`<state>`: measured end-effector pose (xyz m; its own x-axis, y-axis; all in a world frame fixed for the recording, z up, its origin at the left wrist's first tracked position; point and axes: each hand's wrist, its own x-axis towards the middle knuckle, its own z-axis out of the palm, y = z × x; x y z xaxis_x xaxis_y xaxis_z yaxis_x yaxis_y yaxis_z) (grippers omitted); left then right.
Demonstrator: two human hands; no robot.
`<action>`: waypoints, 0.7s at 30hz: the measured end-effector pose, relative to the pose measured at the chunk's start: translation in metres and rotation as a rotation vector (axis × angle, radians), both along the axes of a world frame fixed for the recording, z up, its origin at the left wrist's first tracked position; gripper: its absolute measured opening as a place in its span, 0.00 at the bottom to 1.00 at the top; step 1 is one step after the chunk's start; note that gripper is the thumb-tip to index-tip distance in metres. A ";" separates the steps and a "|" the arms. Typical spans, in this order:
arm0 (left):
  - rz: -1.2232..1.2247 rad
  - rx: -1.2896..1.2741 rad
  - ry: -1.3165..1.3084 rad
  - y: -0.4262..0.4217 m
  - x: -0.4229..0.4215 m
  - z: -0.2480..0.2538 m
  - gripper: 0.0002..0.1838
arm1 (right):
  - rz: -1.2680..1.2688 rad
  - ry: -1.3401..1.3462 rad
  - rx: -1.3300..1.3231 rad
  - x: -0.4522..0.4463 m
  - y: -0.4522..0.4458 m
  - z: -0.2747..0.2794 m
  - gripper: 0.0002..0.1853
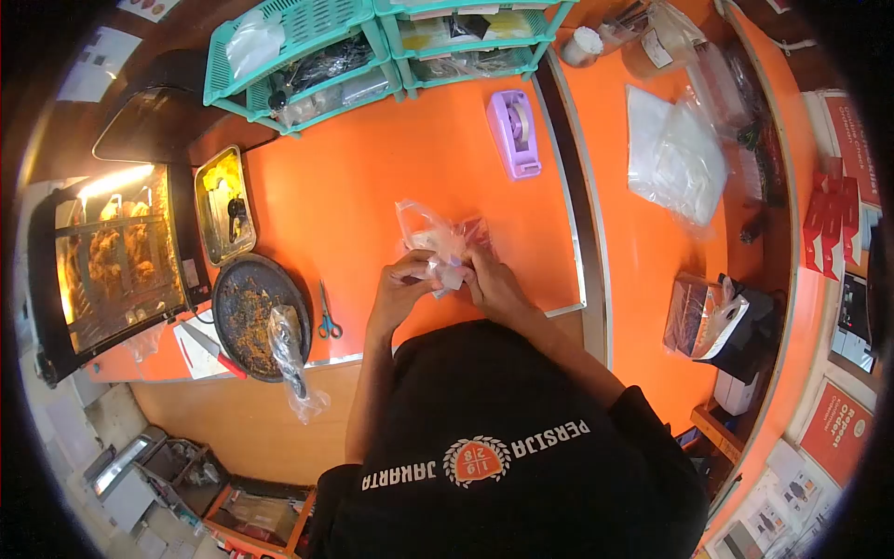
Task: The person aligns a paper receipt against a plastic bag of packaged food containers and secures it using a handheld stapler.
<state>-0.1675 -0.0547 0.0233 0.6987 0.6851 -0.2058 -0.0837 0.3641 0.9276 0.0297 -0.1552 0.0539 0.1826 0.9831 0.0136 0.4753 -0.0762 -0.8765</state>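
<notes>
While the bare left hand (402, 282) pinches the near edge of a crumpled clear plastic bag (416, 224) between thumb and fingers, the bare right hand (492, 287) grips the same bag just beside it, fingers curled inward. The bag lies between and just beyond both hands, above a glossy orange tabletop (372, 177); a translucent red patch (477, 230) shows just past the right fingertips, too blurred to identify.

Near the left hand, on its outer side, lie scissors with dark blue-green handles (329, 326). Farther out that way is a round black tray (222, 312) strewn with brown crumbs, a long plastic-wrapped object (285, 340) across its rim, and a red-handled knife (222, 357) beside it. Beyond these glows a glass-fronted cabinet (121, 261) holding browned pieces.

Ahead of the right hand stands a lilac plastic tape dispenser (504, 130); well ahead of the left, tiered turquoise plastic racks (307, 70).
</notes>
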 end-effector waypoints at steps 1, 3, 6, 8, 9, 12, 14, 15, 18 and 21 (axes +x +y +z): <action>0.001 -0.011 0.010 -0.002 -0.002 0.000 0.11 | 0.003 0.023 -0.025 -0.003 -0.004 -0.001 0.09; -0.008 0.011 0.020 -0.001 -0.001 -0.001 0.11 | 0.012 0.024 -0.055 -0.001 -0.004 -0.006 0.09; 0.001 -0.036 -0.009 0.000 0.001 0.004 0.09 | 0.015 0.012 -0.063 -0.001 -0.004 -0.006 0.09; 0.004 -0.056 0.012 0.001 0.000 0.004 0.09 | 0.011 0.006 -0.047 -0.001 -0.001 -0.005 0.10; 0.009 -0.075 0.031 0.002 0.000 0.005 0.09 | 0.011 0.000 -0.033 -0.001 0.000 -0.006 0.10; -0.006 -0.074 0.045 0.005 -0.001 0.005 0.12 | 0.021 -0.022 -0.049 0.001 0.002 -0.004 0.11; -0.008 -0.060 0.024 0.005 0.001 0.008 0.14 | 0.029 -0.038 -0.080 0.001 0.002 -0.003 0.11; -0.010 -0.043 0.002 0.005 0.002 0.009 0.15 | 0.027 -0.055 -0.053 0.002 0.003 -0.004 0.11; -0.031 -0.041 0.118 0.010 0.009 0.025 0.17 | 0.061 -0.089 -0.086 0.005 0.002 -0.002 0.11; -0.002 0.006 0.185 0.012 0.015 0.035 0.12 | 0.116 -0.154 -0.178 0.006 0.002 0.005 0.10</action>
